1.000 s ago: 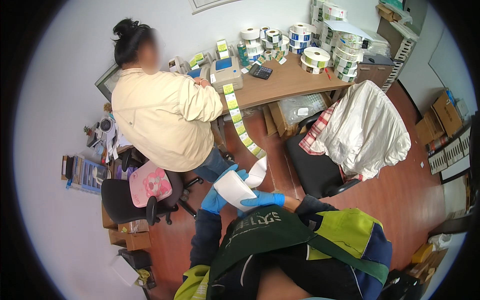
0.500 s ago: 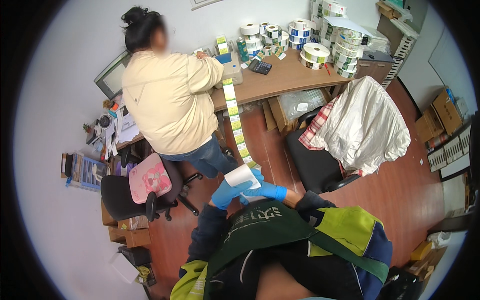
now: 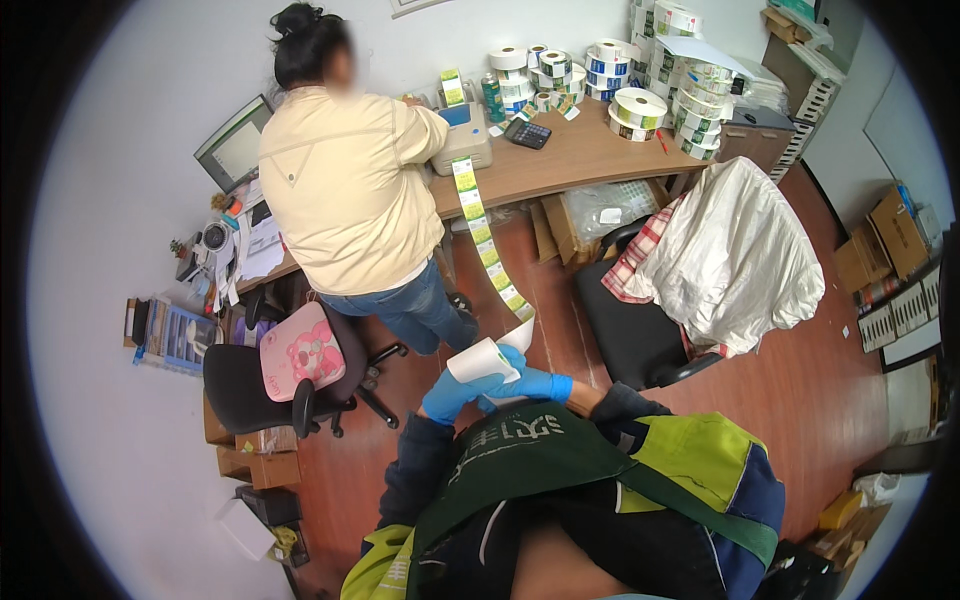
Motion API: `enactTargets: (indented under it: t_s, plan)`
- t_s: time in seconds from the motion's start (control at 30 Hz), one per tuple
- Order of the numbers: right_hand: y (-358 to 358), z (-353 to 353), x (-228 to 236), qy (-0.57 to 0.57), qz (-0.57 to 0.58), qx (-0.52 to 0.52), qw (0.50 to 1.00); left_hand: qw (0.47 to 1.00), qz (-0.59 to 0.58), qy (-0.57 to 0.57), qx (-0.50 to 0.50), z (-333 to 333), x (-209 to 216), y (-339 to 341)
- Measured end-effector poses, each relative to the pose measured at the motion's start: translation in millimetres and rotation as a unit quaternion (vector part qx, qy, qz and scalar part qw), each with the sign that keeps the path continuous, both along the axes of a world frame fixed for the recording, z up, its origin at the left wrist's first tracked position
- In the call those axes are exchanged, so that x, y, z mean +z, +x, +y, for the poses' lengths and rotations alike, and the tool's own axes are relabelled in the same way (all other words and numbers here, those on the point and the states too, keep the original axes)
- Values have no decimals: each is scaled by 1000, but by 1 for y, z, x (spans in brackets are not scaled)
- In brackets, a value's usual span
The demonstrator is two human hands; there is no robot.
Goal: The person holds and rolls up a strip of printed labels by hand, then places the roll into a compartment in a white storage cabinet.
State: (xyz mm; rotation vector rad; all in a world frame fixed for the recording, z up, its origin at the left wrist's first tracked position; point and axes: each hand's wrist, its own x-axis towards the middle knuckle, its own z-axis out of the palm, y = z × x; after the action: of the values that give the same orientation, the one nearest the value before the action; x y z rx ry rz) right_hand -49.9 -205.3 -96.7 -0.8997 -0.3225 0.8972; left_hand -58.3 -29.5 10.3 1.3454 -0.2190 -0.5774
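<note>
Both my hands wear blue gloves and are together in front of my apron. My left hand [image 3: 453, 393] is closed round a white paper roll [image 3: 474, 363] of labels. Against the roll's right side, my right hand [image 3: 540, 384] is closed on the label strip [image 3: 487, 255]; its fingers are partly hidden. The strip, printed green and yellow, hangs in a curve from a grey label printer [image 3: 464, 140] on the desk, and its white backing shows near my hands. At the printer stands a person [image 3: 350, 190] in a cream jacket, one hand behind the machine.
On the wooden desk [image 3: 560, 165] stand several label rolls [image 3: 637, 108], a calculator [image 3: 527, 133] and a green can [image 3: 493, 98]. A black chair [image 3: 640, 320] with a silvery cover is at right, another chair [image 3: 250, 390] with a pink cushion at left. Cardboard boxes [image 3: 262, 465] line the left wall.
My hands have turned the roll a little, and more white backing shows beside the right fingers. The strip now bends further right near my hands. The view has shifted slightly.
</note>
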Motion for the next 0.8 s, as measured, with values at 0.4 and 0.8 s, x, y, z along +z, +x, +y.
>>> enactTargets:
  t_s: [0.4,0.8]
  plan:
    - [-3,-5,-6,-39,-58,-77,995,998,-60,4,-10,-15,15,-4]
    - [-7,-5,-6,-105,-144,-165,970,999,-47,4,0,-5,-1,3]
